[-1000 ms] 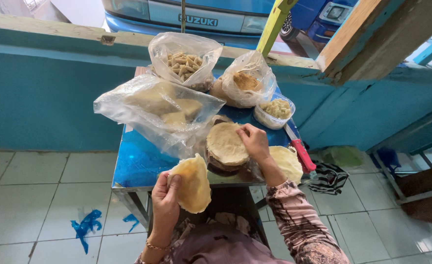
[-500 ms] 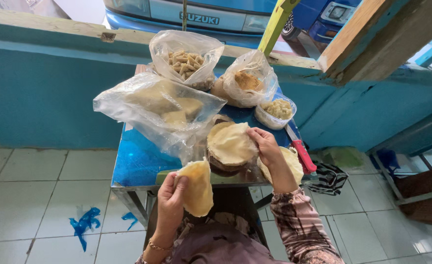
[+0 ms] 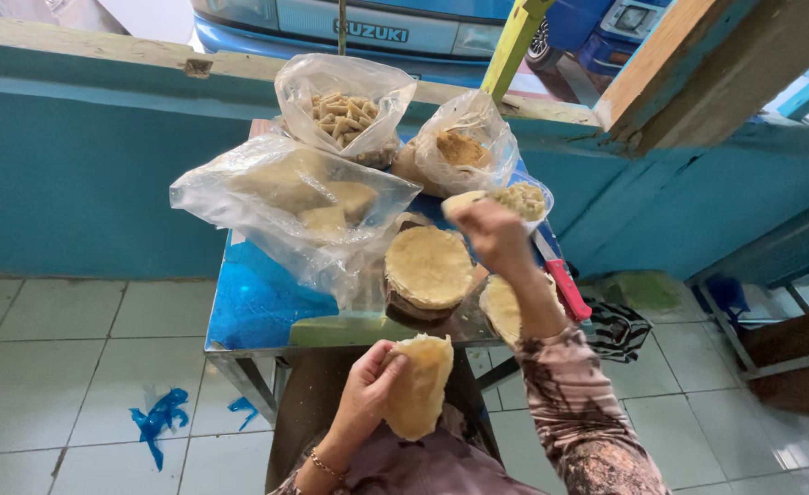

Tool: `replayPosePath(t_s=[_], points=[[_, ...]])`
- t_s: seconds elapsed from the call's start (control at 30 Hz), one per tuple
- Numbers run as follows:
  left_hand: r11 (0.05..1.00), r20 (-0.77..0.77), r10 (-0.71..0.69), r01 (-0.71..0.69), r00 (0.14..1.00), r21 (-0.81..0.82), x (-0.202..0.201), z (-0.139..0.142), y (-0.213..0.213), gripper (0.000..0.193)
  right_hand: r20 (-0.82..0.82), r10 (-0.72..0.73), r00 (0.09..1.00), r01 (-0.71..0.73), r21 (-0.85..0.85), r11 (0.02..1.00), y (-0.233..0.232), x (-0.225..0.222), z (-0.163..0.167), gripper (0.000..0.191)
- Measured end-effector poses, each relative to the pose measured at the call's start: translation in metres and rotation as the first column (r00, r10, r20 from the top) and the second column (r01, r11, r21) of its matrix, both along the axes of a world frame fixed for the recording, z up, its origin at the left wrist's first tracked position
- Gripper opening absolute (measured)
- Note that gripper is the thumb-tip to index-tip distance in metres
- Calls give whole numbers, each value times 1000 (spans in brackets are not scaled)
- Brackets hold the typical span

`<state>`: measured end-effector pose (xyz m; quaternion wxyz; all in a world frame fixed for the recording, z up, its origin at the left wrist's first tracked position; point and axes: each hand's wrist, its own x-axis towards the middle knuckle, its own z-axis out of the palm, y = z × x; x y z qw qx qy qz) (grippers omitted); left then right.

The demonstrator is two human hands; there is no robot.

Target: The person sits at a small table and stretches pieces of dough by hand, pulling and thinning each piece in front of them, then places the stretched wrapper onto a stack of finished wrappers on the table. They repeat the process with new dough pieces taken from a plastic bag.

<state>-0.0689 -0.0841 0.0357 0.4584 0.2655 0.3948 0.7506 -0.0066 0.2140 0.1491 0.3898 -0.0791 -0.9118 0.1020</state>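
While our left hand (image 3: 368, 390) grips a folded wrapper (image 3: 418, 385) clear of the table (image 3: 258, 307), our right hand (image 3: 491, 234) pinches another above the stack (image 3: 429, 269).

- My left hand (image 3: 363, 399) is gripping a pale yellow flatbread (image 3: 418, 385).
- At two o'clock, a red-handled knife (image 3: 565, 286) is lying on the blue table (image 3: 249, 307).
- My sleeve (image 3: 574, 403) is showing a brown mottled print.

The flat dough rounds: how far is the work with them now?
Done: nothing finished shows. In hand: the left hand holds one folded round, and the right hand lifts a small pale piece. Left: a stack of rounds waits on the blue table.
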Motion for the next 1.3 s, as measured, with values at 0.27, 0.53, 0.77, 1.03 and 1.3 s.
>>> replayPosePath(t_s=[0.27, 0.53, 0.77, 1.03, 1.3], points=[[1000, -75, 1, -1, 997, -5, 0, -3, 1, 10, 161, -123, 979, 59, 355, 933, -99, 17, -39, 35], [1000, -62, -22, 21, 998, -6, 3, -2, 2, 11, 11, -141, 990, 134, 241, 961, -110, 15, -56, 22], [1000, -3, -15, 15, 1000, -15, -7, 4, -3, 13, 43, -147, 988, 133, 234, 963, -113, 25, -55, 26], [1000, 130, 2, 1, 992, -24, -12, 12, -8, 16, 44, -136, 990, 120, 263, 957, -128, 28, -45, 44], [1000, 578, 6, -22, 816, 22, -9, 5, 2, 25, -191, -49, 980, -36, -419, 907, -148, 65, -52, 19]])
